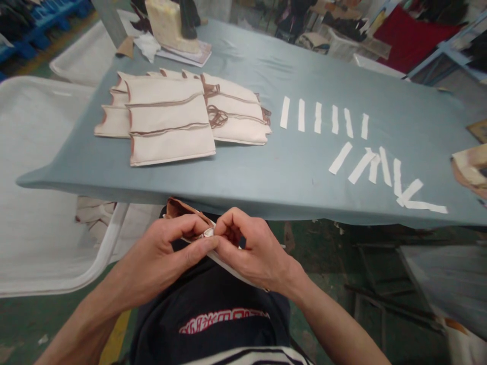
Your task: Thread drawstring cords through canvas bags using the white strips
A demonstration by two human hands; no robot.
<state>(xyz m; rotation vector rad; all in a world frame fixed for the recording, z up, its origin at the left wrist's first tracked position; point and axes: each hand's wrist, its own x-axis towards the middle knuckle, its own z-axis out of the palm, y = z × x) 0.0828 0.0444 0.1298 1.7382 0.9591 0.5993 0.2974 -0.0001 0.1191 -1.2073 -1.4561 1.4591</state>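
Observation:
Over my lap, in front of the table edge, I hold a cream pouch with brown lining [181,208]. My left hand [162,258] pinches its rim between thumb and index finger. Close against it, my right hand [254,251] has its fingers curled and pressed on the same pouch. A small white bit [208,232] shows between the fingertips; what it is I cannot tell. Much of the pouch lies hidden behind both hands. Beyond them, several similar cream pouches [173,144] lie overlapped in stacks on the table, some with brown cords [216,116].
Several white strips [318,117] lie on the blue-green covered table [266,187], right of the pouches. At left stands a large white bin [49,243], with more cream pieces [95,213] near its right wall. A yellowish block [165,23] and papers [201,55] sit at the back left.

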